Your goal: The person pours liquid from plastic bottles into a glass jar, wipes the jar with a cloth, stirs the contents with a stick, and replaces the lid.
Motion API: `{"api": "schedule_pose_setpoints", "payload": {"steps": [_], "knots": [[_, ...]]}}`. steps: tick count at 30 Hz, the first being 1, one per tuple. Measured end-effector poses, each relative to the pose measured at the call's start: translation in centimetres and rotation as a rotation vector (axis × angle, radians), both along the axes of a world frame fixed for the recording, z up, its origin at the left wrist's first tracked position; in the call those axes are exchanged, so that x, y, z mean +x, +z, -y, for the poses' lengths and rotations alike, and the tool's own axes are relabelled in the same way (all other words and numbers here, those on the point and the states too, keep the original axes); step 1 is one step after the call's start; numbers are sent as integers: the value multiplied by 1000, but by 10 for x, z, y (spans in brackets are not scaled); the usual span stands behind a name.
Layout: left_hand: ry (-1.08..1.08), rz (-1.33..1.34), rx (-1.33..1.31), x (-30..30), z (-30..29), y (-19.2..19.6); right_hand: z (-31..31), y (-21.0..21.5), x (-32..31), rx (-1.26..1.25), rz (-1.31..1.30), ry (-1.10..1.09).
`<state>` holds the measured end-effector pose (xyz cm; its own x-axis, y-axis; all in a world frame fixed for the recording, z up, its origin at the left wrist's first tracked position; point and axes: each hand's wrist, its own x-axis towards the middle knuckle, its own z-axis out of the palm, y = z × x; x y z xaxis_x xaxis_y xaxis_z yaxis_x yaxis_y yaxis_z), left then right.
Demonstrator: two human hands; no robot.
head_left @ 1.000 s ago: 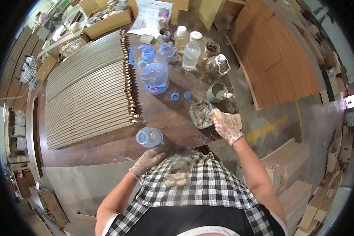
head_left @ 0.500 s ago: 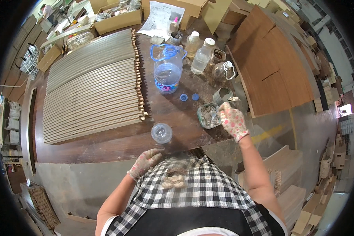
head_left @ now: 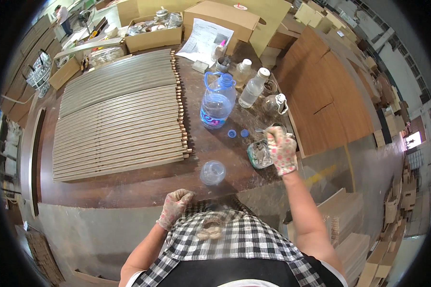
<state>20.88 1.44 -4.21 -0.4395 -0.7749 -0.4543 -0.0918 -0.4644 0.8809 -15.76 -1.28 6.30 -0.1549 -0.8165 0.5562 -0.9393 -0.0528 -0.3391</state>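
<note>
My right hand (head_left: 282,153), in a white glove with pink dots, is closed over the right side of the table. A small grey spoon-like tool (head_left: 260,130) sticks out left of its fingertips; the rest is hidden. Just below those fingers stands a cut-open clear container (head_left: 259,155) with greyish residue inside. A tin can (head_left: 278,126) is mostly covered by the hand. My left hand (head_left: 175,206), gloved alike, is loosely curled at the table's front edge, with nothing showing in it. A clear plastic cup (head_left: 212,173) stands nearby on the table.
A large blue-handled bottle (head_left: 217,105) stands mid-table, with two blue caps (head_left: 232,133) before it. Behind are a white-capped bottle (head_left: 254,88) and a glass jug (head_left: 274,104). Stacked wooden strips (head_left: 122,122) fill the left. A brown panel (head_left: 323,95) rises at the right.
My right hand has lifted away from the cut-open container toward the tin can, and the tool's end now shows. My left hand's fingers have curled in more. The whole view has shifted slightly.
</note>
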Motion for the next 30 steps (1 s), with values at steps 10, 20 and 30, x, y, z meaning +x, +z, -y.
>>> {"api": "schedule_pose_setpoints", "payload": {"steps": [10, 20, 30], "knots": [[353, -111, 70, -1, -51, -3, 82, -71, -10, -10, -191, 137], [501, -15, 3, 5, -98, -3, 68, -82, -17, 52, -98, 275], [615, -985, 340, 41, -85, 5, -40, -58, 68, 185, -350, 237]]}}
